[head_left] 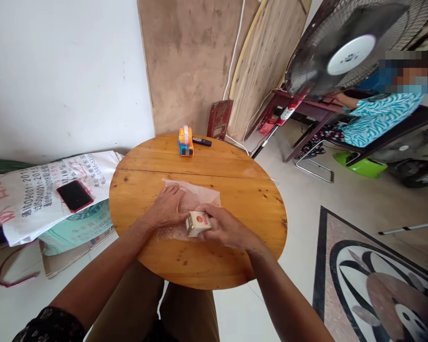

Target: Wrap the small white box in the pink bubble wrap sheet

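- Small box [198, 223]: cream cardboard, rectangular, with a red mark on the face that shows; its print is too small to read. It sits at the near edge of the wrap, toward the near middle of the table.
- Right hand [226, 228]: fingers curled round the box from the right side, gripping it just above or on the wrap; I cannot tell if it touches.
- Left hand [167, 206]: spread flat, palm down, pressing on the bubble wrap just left of the box; it holds nothing.
- Bubble wrap [199, 194]: clear, pinkish, dimpled sheet, roughly rectangular, lying flat on the wood.
- Table [199, 161]: round, varnished planks, honey-coloured, with knots and a seam across the far part.
- Tape dispenser [186, 141]: orange plastic on a blue base with a pale roll, at the far edge; a slim black object [201, 141] lies just right of it.
- White woven sack [32, 199], left of the table: black print reads "ISO9001:2015" in part, with red characters; the rest is unclear.
- Black phone [74, 195], red-edged, lies flat on the sack.
- Fan [349, 47]: dark wire grille, white hub, upper right.
- Another person [378, 116] in teal patterned cloth sits beyond it.
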### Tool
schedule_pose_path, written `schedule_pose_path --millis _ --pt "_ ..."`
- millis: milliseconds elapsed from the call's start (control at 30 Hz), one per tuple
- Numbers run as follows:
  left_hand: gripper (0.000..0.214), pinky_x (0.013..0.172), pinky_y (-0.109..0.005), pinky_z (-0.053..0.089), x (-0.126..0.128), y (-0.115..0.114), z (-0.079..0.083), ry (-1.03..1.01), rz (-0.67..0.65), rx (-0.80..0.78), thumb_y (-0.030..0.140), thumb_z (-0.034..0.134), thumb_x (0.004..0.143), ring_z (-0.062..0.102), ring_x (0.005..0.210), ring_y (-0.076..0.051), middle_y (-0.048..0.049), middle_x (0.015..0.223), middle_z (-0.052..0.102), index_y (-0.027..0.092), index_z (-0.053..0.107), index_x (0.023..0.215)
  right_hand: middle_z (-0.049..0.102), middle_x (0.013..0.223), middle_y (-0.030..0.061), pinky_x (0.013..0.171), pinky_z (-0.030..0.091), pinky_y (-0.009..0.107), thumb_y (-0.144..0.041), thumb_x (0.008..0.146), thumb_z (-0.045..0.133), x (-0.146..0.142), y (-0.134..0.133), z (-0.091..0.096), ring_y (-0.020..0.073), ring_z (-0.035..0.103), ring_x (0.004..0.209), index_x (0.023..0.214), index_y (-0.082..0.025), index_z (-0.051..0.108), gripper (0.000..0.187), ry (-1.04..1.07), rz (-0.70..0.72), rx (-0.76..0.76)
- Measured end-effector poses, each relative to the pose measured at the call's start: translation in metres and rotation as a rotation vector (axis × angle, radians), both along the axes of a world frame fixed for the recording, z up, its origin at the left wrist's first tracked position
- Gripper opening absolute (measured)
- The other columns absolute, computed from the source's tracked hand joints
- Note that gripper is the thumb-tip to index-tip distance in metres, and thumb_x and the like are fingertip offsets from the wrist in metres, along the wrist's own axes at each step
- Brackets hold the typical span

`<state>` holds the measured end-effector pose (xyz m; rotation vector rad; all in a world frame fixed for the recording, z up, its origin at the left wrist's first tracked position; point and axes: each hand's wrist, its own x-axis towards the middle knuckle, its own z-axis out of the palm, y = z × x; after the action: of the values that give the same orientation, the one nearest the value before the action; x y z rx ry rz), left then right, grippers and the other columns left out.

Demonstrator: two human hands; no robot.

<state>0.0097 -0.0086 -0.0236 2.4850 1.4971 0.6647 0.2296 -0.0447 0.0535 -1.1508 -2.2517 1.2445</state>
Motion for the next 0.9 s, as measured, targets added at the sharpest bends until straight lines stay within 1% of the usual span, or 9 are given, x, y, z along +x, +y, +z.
schedule_pose_path --millis 167,233,300,367,433,500,600,767,900 --pt "0.066 0.107 -0.049 0.039 -0.001 0.001 -0.004 -0.087 -0.011 -0.037 0.036 0.065 0.078 0.050 0.127 -0.035 -0.0193 0.137 0.054 0.012 0.043 0.136 0.064 0.095 -0.0014 0.073 0.047 0.027 -0.017 0.066 0.066 -0.012 0.020 -0.006 0.0184 0.059 0.084 0.099 -0.022 0.060 0.034 -0.011 0.076 -0.078" --pt "0.068 0.106 -0.049 0.040 -0.002 0.001 -0.004 -0.118 -0.004 -0.050 0.037 0.065 0.078 0.050 0.128 -0.035 -0.0178 0.138 0.054 0.015 0.042 0.137 0.065 0.109 0.0023 0.085 0.047 0.033 -0.018 0.066 0.067 -0.008 0.030 -0.009 0.0231 0.060 0.101 0.098 -0.021 0.061 0.033 -0.006 0.088 -0.060" --pt "0.065 0.104 -0.049 0.041 -0.002 0.000 -0.004 -0.140 -0.004 -0.050 0.037 0.067 0.076 0.052 0.126 -0.035 -0.0161 0.137 0.055 0.017 0.045 0.134 0.060 0.128 0.0063 0.100 0.041 0.038 -0.018 0.066 0.067 -0.004 0.039 -0.010 0.0274 0.051 0.125 0.097 -0.021 0.062 0.032 0.009 0.081 -0.004" --pt "0.068 0.105 -0.048 0.041 -0.002 0.000 -0.002 -0.147 -0.021 -0.038 0.037 0.069 0.074 0.052 0.126 -0.035 -0.0150 0.137 0.055 0.019 0.045 0.134 0.053 0.140 0.0078 0.106 0.037 0.040 -0.020 0.066 0.068 -0.002 0.047 -0.012 0.0275 0.043 0.135 0.099 -0.021 0.062 0.034 0.056 0.058 0.019" --pt "0.076 0.107 -0.050 0.039 -0.003 -0.001 0.000 -0.148 -0.042 -0.033 0.041 0.072 0.072 0.049 0.128 -0.036 -0.0145 0.139 0.053 0.019 0.042 0.138 0.055 0.138 0.0078 0.101 0.042 0.037 -0.022 0.065 0.069 -0.003 0.056 -0.016 0.0256 0.051 0.127 0.102 -0.020 0.060 0.038 0.104 0.008 0.008" --pt "0.083 0.107 -0.051 0.039 -0.004 -0.001 0.001 -0.160 -0.058 -0.043 0.042 0.073 0.071 0.049 0.129 -0.036 -0.0139 0.140 0.053 0.020 0.037 0.143 0.063 0.123 0.0053 0.089 0.048 0.033 -0.020 0.064 0.066 -0.008 0.066 -0.021 0.0219 0.060 0.107 0.105 -0.020 0.059 0.042 0.110 -0.067 0.022" --pt "0.080 0.108 -0.051 0.039 -0.006 0.000 0.001 -0.226 -0.038 -0.067 0.032 0.066 0.075 0.051 0.128 -0.034 -0.0149 0.141 0.053 0.018 0.033 0.146 0.066 0.098 0.0001 0.076 0.049 0.029 -0.017 0.064 0.061 -0.015 0.078 -0.030 0.0179 0.060 0.086 0.106 -0.020 0.059 0.043 0.026 -0.142 0.121" --pt "0.077 0.109 -0.051 0.040 -0.008 0.003 -0.001 -0.282 0.060 -0.086 0.018 0.056 0.071 0.052 0.127 -0.034 -0.0204 0.138 0.055 0.008 0.037 0.145 0.067 0.109 0.0040 0.082 0.049 0.030 -0.014 0.067 0.057 -0.015 0.081 -0.049 0.0191 0.061 0.094 0.118 -0.019 0.058 0.051 0.016 -0.095 0.199" --pt "0.078 0.106 -0.050 0.043 -0.010 0.005 -0.004 -0.297 0.054 -0.075 0.017 0.056 0.069 0.056 0.120 -0.032 -0.0170 0.132 0.060 0.012 0.039 0.145 0.067 0.115 0.0069 0.087 0.050 0.033 -0.018 0.070 0.063 -0.009 0.078 -0.060 0.0207 0.064 0.101 0.130 -0.019 0.052 0.061 0.142 -0.127 0.134"
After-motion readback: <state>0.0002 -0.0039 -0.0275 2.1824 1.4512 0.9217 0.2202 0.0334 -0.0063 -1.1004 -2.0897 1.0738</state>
